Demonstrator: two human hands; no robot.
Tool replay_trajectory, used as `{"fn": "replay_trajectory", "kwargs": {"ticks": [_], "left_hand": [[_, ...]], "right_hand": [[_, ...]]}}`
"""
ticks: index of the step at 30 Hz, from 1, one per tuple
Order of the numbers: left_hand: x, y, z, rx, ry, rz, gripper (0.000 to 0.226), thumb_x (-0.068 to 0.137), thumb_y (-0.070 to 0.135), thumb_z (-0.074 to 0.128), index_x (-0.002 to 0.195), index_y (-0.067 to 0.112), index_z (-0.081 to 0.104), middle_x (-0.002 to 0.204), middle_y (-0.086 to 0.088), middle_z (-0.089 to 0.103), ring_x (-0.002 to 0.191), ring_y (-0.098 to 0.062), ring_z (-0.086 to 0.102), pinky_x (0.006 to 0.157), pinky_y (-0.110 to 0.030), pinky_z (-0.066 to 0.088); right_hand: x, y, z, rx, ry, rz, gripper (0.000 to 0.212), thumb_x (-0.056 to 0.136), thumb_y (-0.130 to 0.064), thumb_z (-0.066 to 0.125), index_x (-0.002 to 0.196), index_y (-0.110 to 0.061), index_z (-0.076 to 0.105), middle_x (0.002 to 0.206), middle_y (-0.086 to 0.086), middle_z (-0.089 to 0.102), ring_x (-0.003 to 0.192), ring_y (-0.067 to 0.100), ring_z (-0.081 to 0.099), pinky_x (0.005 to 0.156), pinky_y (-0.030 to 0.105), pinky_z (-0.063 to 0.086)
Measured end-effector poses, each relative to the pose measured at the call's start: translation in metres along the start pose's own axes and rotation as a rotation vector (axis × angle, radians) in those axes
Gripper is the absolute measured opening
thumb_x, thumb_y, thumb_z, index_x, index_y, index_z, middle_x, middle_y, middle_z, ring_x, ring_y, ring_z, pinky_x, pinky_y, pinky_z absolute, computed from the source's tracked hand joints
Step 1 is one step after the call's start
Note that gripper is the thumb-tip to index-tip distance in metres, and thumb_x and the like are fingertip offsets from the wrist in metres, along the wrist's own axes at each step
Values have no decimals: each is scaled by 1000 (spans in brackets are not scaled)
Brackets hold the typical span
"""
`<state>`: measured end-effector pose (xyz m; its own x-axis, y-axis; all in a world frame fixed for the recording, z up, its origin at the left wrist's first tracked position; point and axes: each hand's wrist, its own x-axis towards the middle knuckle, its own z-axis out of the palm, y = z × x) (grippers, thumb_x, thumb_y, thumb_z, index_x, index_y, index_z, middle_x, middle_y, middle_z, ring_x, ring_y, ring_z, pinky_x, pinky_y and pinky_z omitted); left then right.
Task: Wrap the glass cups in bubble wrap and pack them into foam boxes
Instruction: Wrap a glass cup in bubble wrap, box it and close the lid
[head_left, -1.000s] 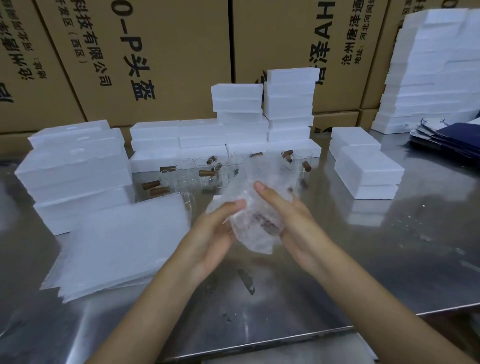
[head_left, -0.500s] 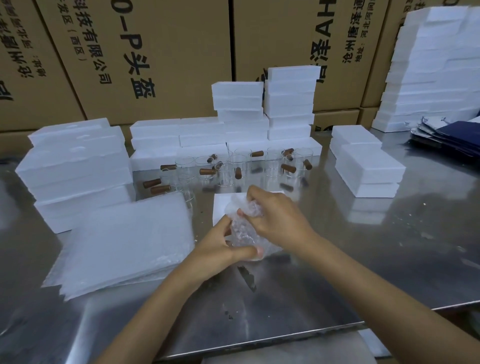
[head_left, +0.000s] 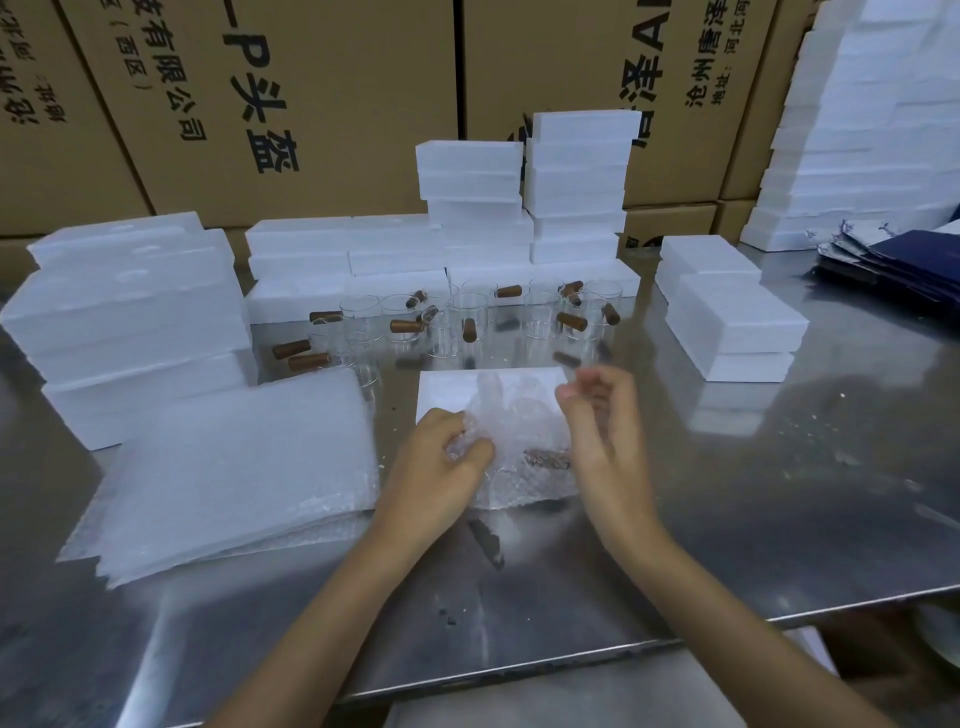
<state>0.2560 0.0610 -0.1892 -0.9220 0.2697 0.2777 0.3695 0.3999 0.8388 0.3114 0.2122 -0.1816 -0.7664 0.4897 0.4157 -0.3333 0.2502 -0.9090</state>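
A glass cup wrapped in bubble wrap (head_left: 524, 457) lies on the steel table, its brown handle showing through the wrap. My left hand (head_left: 441, 462) grips the wrap's left side with curled fingers. My right hand (head_left: 602, 431) hovers at the bundle's right with fingers loosely bent; whether it pinches the wrap is unclear. A white foam box (head_left: 447, 387) lies just behind the bundle. Several bare glass cups with brown handles (head_left: 470, 325) stand further back.
A stack of bubble wrap sheets (head_left: 234, 467) lies to the left. Foam box stacks stand at the left (head_left: 130, 322), back (head_left: 576, 187) and right (head_left: 732, 317). Dark blue bags (head_left: 904, 265) lie at far right. The table's front edge (head_left: 571, 654) is near me.
The wrapped cup came down from mid-air to the table in front of the foam box. My right hand lifted off the bundle's top and moved to its right side.
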Motion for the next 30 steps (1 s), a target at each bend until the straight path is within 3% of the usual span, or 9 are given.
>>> {"fn": "replay_trajectory", "kwargs": {"ticks": [4, 7, 9, 12, 15, 18, 23, 27, 30], "left_hand": [[4, 6, 3, 251, 32, 141, 14, 89, 24, 63, 88, 11, 64, 94, 5, 50, 87, -9, 51, 72, -15, 38], [-2, 8, 1, 126, 34, 155, 25, 87, 25, 65, 109, 21, 54, 104, 12, 53, 95, -4, 54, 75, -15, 43], [-11, 9, -2, -16, 86, 173, 31, 83, 22, 58, 111, 29, 46, 109, 21, 50, 102, -2, 53, 78, -13, 43], [-19, 4, -9, -2, 109, 327, 23, 84, 19, 47, 105, 24, 55, 106, 19, 53, 109, -10, 52, 90, -17, 40], [-20, -1, -16, 281, 13, 495, 24, 89, 24, 42, 97, 16, 62, 99, 14, 56, 101, -6, 51, 93, -25, 38], [-14, -5, -20, 531, -79, 542, 28, 93, 30, 38, 87, 15, 62, 89, 13, 54, 94, -10, 49, 92, -36, 41], [-14, -3, -13, 562, -48, 551, 27, 91, 38, 43, 86, 18, 59, 83, 10, 55, 83, -13, 50, 85, -33, 41], [-19, -9, -8, 459, 74, 629, 24, 80, 30, 60, 100, 18, 60, 109, 4, 55, 101, -16, 54, 86, -29, 43], [-17, -18, -8, 455, -7, 578, 27, 77, 42, 64, 95, 22, 65, 133, 1, 47, 123, -19, 48, 95, -32, 45]], "right_hand": [[-16, 11, 3, -172, -83, -145, 19, 86, -35, 54, 99, -25, 62, 107, -8, 61, 107, 7, 54, 86, 20, 43], [-17, 16, 8, -506, -188, -343, 21, 90, -29, 51, 95, -21, 69, 115, -12, 61, 112, 9, 50, 95, 29, 36], [-17, 16, 9, -651, -241, -345, 28, 93, -32, 43, 90, -22, 69, 128, -10, 56, 124, 10, 42, 100, 28, 27], [-14, 16, 11, -783, -330, -348, 39, 93, -33, 29, 81, -21, 64, 141, -7, 49, 135, 12, 33, 107, 34, 24], [-11, 12, 13, -774, -349, -330, 43, 92, -32, 27, 86, -19, 69, 145, -8, 48, 137, 10, 30, 110, 31, 20], [-15, 7, 10, -629, -193, -402, 27, 91, -28, 38, 92, -20, 65, 131, -7, 55, 127, 9, 42, 105, 25, 24], [-21, 7, 7, -712, -234, -512, 28, 86, -29, 42, 82, -17, 67, 133, -2, 57, 129, 17, 43, 107, 36, 28], [-17, 9, 13, -819, -341, -416, 48, 88, -35, 28, 84, -19, 73, 147, -5, 50, 142, 15, 27, 115, 41, 20], [-17, 9, 10, -754, -270, -438, 41, 89, -33, 34, 90, -21, 73, 144, -5, 51, 140, 15, 31, 114, 40, 22]]}}
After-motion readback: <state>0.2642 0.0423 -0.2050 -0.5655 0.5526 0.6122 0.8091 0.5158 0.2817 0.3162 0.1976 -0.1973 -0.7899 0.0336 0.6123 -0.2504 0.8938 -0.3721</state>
